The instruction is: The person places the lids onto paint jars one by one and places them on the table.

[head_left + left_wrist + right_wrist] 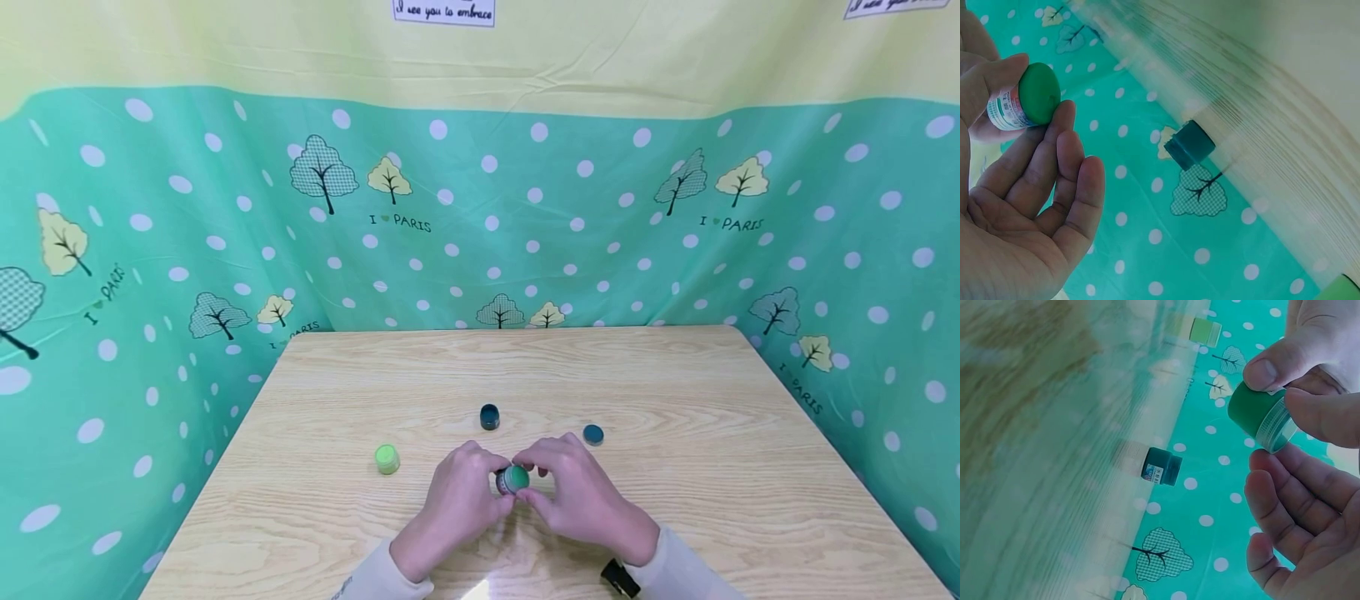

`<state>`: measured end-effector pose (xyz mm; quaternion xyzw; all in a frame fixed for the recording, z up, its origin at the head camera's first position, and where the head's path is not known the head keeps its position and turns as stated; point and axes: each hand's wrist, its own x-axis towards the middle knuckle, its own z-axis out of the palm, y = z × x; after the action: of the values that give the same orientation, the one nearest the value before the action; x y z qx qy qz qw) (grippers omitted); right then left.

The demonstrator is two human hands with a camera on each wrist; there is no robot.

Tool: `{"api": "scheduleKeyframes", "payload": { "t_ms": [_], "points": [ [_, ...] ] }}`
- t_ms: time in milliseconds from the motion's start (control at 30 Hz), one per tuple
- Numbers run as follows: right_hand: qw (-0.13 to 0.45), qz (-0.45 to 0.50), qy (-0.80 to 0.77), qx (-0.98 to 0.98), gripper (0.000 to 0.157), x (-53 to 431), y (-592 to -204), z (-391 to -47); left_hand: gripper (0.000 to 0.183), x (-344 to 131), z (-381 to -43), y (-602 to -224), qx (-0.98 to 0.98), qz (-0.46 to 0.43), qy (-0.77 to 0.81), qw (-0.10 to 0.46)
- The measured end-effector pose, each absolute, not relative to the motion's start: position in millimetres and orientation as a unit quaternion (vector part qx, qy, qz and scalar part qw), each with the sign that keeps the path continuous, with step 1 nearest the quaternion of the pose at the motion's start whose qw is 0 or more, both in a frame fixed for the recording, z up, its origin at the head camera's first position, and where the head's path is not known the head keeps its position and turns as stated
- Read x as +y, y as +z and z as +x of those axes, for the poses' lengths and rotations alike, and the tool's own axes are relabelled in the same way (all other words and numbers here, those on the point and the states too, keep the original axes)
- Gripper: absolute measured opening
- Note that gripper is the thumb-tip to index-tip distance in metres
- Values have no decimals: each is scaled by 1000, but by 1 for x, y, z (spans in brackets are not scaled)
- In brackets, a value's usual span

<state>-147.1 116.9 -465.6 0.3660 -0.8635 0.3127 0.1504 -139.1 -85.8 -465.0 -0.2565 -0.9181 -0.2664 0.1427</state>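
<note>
Above the desk (660,392), the green jar (513,480) is pinched between left hand (465,485) and right hand (576,485). Step, as judged: opening or closing it; the next move calls for steady, opposing grips. Farther out: teal jar (490,417), teal lid (593,434), lime jar (387,458).

Both forearms wear long sleeves of a pale, greyish off-white. The left sleeve (390,575) ends in a plain cuff and carries a small dark marking (342,588) near the bottom edge of the head view, too small to read. The right sleeve (682,571) is the same plain pale cloth. A black, blocky piece (620,577) sits at the near left of its cuff, perhaps worn on the wrist, though the join is unclear. Each grip, left (465,487) and right (573,483), is a bare hand; one thumbnail (1263,373) is short and rounded.
</note>
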Motion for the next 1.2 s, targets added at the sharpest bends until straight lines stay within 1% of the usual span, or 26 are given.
{"api": "scheduleKeyframes", "payload": {
  "t_ms": [367,733,900,1067,1200],
  "points": [
    [183,368,305,-859,31,115,-468,-148,27,-87,-139,-464,-924,-247,-262,127],
    [192,361,304,-860,28,114,-469,-147,26,-86,-139,-463,-922,-250,-266,130],
    [190,361,307,-860,29,114,-470,-147,26,-86,-139,-464,-921,-251,-265,133],
    [180,354,311,-863,35,114,-469,-148,26,-87,-140,-465,-919,-252,-269,138],
    [187,343,313,-866,37,115,-467,-149,26,-88,-141,-465,-918,-249,-275,140]
  ]
}}
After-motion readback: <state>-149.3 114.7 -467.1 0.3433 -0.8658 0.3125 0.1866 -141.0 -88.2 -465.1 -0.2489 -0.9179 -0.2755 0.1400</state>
